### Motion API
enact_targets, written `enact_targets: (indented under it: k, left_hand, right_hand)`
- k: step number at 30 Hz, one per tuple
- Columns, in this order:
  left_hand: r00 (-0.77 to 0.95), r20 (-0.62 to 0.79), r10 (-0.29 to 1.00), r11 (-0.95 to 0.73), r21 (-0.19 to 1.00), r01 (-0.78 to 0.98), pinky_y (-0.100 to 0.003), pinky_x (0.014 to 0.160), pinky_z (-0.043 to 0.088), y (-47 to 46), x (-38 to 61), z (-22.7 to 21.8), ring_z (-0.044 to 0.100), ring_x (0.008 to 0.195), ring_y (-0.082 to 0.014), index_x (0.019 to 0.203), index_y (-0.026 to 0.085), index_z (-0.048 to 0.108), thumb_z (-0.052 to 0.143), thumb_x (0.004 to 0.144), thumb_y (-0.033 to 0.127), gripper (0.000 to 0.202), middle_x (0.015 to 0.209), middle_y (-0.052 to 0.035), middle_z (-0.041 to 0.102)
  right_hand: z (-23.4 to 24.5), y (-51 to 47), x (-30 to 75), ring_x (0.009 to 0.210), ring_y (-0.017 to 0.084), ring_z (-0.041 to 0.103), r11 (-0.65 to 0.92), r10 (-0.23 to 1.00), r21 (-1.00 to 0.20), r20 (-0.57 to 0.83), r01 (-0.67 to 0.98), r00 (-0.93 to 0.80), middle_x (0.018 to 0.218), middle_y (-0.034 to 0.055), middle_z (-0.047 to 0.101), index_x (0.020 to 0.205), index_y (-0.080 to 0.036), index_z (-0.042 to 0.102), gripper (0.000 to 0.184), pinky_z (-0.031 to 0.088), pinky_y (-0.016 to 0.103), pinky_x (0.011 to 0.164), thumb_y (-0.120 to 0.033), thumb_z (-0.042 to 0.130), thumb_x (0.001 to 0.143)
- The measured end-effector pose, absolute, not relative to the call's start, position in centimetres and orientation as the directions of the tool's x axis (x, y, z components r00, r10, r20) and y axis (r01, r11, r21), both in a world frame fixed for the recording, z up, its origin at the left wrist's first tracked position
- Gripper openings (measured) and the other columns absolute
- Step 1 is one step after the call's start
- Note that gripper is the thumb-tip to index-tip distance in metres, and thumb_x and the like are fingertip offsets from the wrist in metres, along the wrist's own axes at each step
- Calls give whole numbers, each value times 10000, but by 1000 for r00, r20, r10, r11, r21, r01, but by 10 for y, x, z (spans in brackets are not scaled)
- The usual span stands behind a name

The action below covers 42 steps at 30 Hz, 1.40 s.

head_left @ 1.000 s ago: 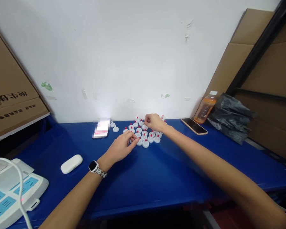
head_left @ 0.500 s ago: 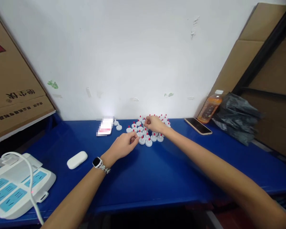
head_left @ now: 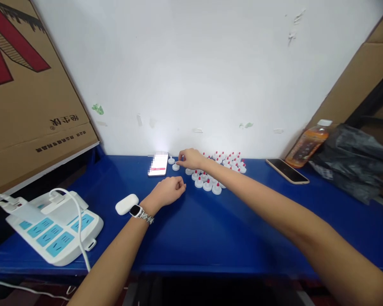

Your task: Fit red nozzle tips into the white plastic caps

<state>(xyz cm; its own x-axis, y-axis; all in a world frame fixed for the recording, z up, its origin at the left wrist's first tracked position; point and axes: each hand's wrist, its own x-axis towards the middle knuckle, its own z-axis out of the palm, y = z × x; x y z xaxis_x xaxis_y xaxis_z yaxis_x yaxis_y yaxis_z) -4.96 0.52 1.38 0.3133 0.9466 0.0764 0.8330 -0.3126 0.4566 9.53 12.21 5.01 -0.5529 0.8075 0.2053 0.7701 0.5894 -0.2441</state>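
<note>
My right hand (head_left: 190, 159) reaches over the far part of the table, thumb and fingers pinched at the tip of a white nozzle cap (head_left: 175, 167). That cap has no red tip showing. Just behind it is another white cap (head_left: 171, 160), also without red. My left hand (head_left: 170, 190) is nearer to me, low over the table, its fingers curled and pressed together; whatever they hold, if anything, is hidden. Right of it stand several white caps with red tips (head_left: 207, 185), grouped close together and partly covered by my right forearm.
A lit phone (head_left: 158, 165) lies left of the caps. Nearer are a white earbud case (head_left: 127, 204) and a power strip (head_left: 57, 233) with cables. At right lie a dark phone (head_left: 287, 171), an orange drink bottle (head_left: 309, 144) and a black plastic bag (head_left: 351, 161). A wall closes the back.
My right hand has moved left from the red-tipped caps to the plain white caps beside the lit phone. My left hand has drawn slightly away from the group. The view has turned left.
</note>
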Motion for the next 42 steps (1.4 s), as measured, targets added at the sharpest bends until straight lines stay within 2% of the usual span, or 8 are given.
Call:
enact_targets:
  k: [8,15,18,23,27,30,33,42]
  left_hand:
    - [306,95,947,-314,470,825,-277,548,322,4,-48,15,549,576,-167,799,219,565,458,937,462,299,688,-9,622]
    - [59,584,810,-403,480,779,-328,792,466,1,-36,26,574,987,-217,1153,198,497,554,910,464,365,1181,-105,542]
    - [154,549,822,-461,481,746,-321,744,466,-2,-18,32,590,956,-213,1260,213,456,526,930,500,443,1196,-97,553]
    - [378,378,845,-531,521,668,-304,624,404,6,21,46,611,793,-209,1158,223,516,392,990,500,347,880,-36,640]
    - [387,360,849,-528,567,632,-294,590,361,14,35,48,578,679,-186,1106,209,480,401,984,475,303,770,-10,609]
    - [390,319,864,-503,595,627,-288,569,332,10,36,40,524,607,-166,984,220,441,377,986,456,244,718,12,564]
    - [432,294,852,-519,572,635,-295,580,323,2,34,33,496,597,-162,905,232,396,371,985,422,208,718,19,550]
    - [483,245,840,-530,557,639,-297,586,312,-1,29,30,481,587,-157,926,231,438,341,995,431,233,725,24,547]
  right_hand:
    - [43,127,81,788,157,638,579,815,-338,226,742,-534,864,50,739,853,-167,715,103,413,245,700,-247,651,838]
    - [58,84,139,618,112,575,568,815,-697,400,438,-420,690,15,678,813,-140,701,223,412,228,593,-356,654,841]
    - [63,61,168,602,112,558,504,836,-804,362,315,-411,684,15,670,811,-135,695,284,412,228,561,-417,667,825]
    - [74,53,210,555,106,514,483,844,-824,348,296,-408,678,18,673,797,-147,692,394,381,234,525,-533,624,843]
    - [74,73,242,605,131,543,478,878,-631,342,611,-334,708,29,698,780,-162,701,391,397,265,617,-483,527,920]
    - [66,92,256,834,219,609,425,891,-237,282,874,-356,804,73,731,796,-175,733,229,393,358,824,-346,604,877]
    - [59,106,254,1013,310,587,420,888,50,182,906,-422,866,140,736,820,-169,754,168,333,439,922,-304,655,829]
    - [51,125,225,1034,315,603,389,903,277,75,879,-423,958,199,727,914,-103,741,208,297,433,947,-216,642,771]
